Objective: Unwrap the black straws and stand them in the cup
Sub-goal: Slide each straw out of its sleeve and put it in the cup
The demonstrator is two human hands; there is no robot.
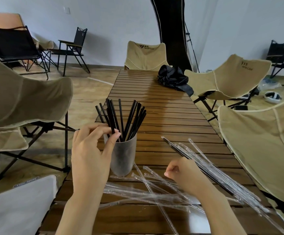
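Note:
A frosted grey cup [124, 158] stands on the slatted wooden table [163, 112], with several black straws [131, 119] fanned out of it. My left hand [90, 150] is at the cup's rim, thumb and fingers pinching one black straw [112, 121] just above the cup. My right hand [183, 173] hovers with curled fingers over the table to the right of the cup; I see nothing in it. Beside it lie wrapped black straws [200, 165] in clear sleeves. Empty clear wrappers [148, 189] are scattered in front of the cup.
Beige folding chairs stand around the table: one at the left [24, 99], one at the far end [144, 56], two at the right [231, 77]. A black bag [173, 78] sits on the far part of the table. A grey cushion [19, 206] is at lower left.

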